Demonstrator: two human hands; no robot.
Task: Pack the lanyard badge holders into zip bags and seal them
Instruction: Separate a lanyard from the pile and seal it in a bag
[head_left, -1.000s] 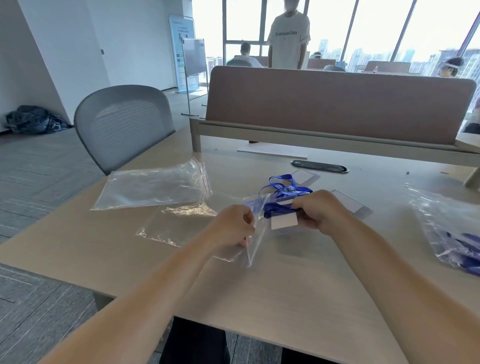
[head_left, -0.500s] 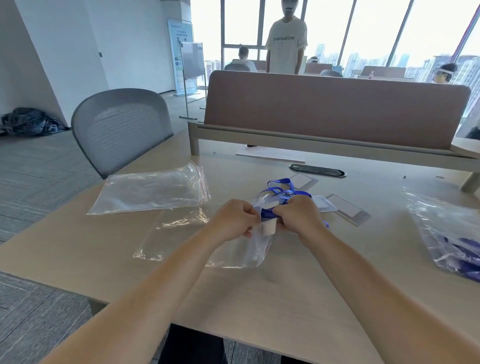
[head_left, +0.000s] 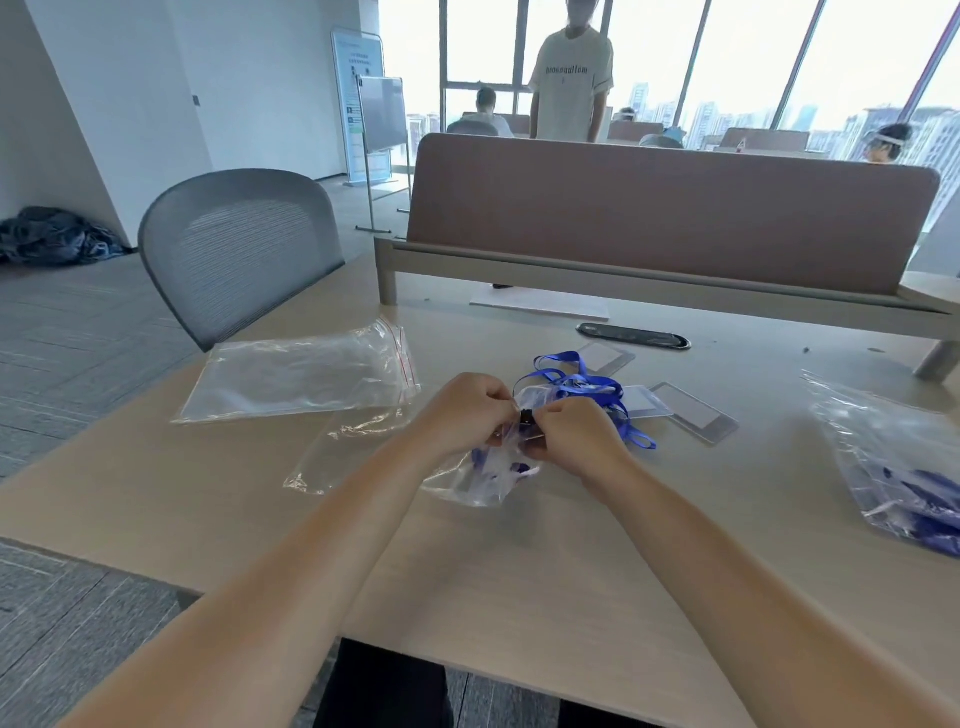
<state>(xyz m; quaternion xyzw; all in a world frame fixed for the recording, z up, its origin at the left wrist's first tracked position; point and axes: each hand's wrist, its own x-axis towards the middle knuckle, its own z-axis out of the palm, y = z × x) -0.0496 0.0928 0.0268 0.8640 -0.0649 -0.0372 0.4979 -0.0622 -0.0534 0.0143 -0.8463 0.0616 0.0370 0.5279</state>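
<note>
Lanyard (head_left: 491, 460) went deeper; left hand (head_left: 465, 415), right hand (head_left: 576, 434) seemingly pinch zip bag (head_left: 467, 488).

Pale wood table (head_left: 519, 571), empty zip bags (head_left: 301, 374), badge holders (head_left: 693, 410), filled bag (head_left: 893, 457)

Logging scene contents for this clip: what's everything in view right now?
Bag being filled: one, clear, between the hands, blue and white contents.
Empty bags: pile, number unclear, clear with red strip, table left.
Filled bag: one, clear, blue inside, table right.
Lanyards: tangle, blue, behind the hands.
Badge holders: three seen, clear with white cards, beside the lanyards.
Table: one, light wood.
Chair: one, grey, left.
Divider: one, brown, far edge.
Standing person: one, white shirt, beyond the divider.
Left hand: pinches the bag's mouth.
Right hand: pinches it too.
</note>
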